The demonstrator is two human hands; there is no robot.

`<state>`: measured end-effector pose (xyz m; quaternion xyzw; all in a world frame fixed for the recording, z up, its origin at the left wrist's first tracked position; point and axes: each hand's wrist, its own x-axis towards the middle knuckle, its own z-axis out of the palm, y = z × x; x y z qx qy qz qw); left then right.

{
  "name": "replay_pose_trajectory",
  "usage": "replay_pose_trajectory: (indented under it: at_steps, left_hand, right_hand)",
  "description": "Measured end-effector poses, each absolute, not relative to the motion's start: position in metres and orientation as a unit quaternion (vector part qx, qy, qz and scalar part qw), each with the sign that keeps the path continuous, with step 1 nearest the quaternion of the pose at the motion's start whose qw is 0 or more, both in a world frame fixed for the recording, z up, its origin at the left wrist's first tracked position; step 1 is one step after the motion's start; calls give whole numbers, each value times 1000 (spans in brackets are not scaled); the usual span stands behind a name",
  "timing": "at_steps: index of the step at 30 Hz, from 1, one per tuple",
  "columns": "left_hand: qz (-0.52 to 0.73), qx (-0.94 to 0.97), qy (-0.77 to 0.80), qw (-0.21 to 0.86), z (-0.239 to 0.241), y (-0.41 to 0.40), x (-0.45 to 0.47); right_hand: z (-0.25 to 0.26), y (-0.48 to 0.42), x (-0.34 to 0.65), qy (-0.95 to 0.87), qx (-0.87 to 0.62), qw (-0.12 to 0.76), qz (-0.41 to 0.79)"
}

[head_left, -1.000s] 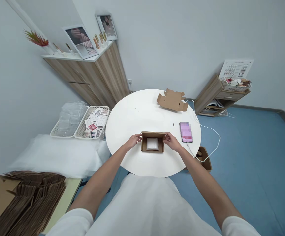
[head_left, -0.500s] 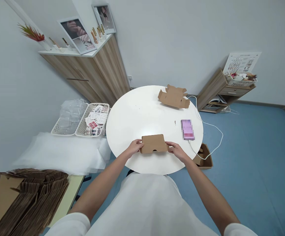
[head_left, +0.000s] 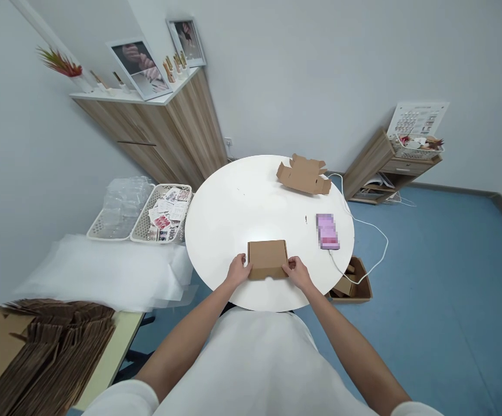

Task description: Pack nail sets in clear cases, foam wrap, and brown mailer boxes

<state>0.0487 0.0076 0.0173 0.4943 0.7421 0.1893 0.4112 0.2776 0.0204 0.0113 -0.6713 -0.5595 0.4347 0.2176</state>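
Observation:
A small brown cardboard box (head_left: 268, 257) with its lid down sits near the front of the round white table (head_left: 216, 219). My left hand (head_left: 238, 270) grips its left front corner, thumb against the front side. At the right front corner my right hand (head_left: 297, 271) holds it the same way, thumb on the front and fingers curled at the side. Farther back on the table lies an unfolded cardboard box blank (head_left: 304, 175), its flaps sticking up. A phone (head_left: 327, 231) with a blurred purple screen rests to the right, a white cable (head_left: 378, 263) plugged into it.
Left of the table stand a white basket of printed cards (head_left: 164, 214) and one with clear plastic bags (head_left: 123, 208). Nearer are white sheets (head_left: 107, 271) and stacked cardboard blanks (head_left: 47, 352). An open carton (head_left: 361, 289) stands on the floor at right.
The box's front flap has gone in and its lid lies closed. Both hands have shifted from the box's sides to its front corners. The whole view has tilted slightly.

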Motion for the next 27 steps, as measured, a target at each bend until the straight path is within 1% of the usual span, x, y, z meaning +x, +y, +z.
replay_pose_trajectory:
  at_steps: [3,8,13,18,23,25,27]
  left_hand:
    - [235,510,736,379,16,-4,50]
    - [268,562,663,416,20,-16,51]
    - [282,535,684,408,28,-13,53]
    - [276,537,680,415,40,-3,46]
    - [218,573,686,391,56,22,41]
    - [202,590,666,410,60,32,40]
    - [190,594,636,454,62,39,40]
  right_hand:
    - [13,16,281,-575,-663,232,419]
    - [12,8,281,-610,-633,227,420]
    - [15,6,276,-604,-633,252,413]
    - [38,16,286,-591,-599,257,474]
    - [61,44,295,-544,-603,201,548]
    - [66,57,295,-499,-607,200,585]
    - [69,69,294,-458,-613,207,609]
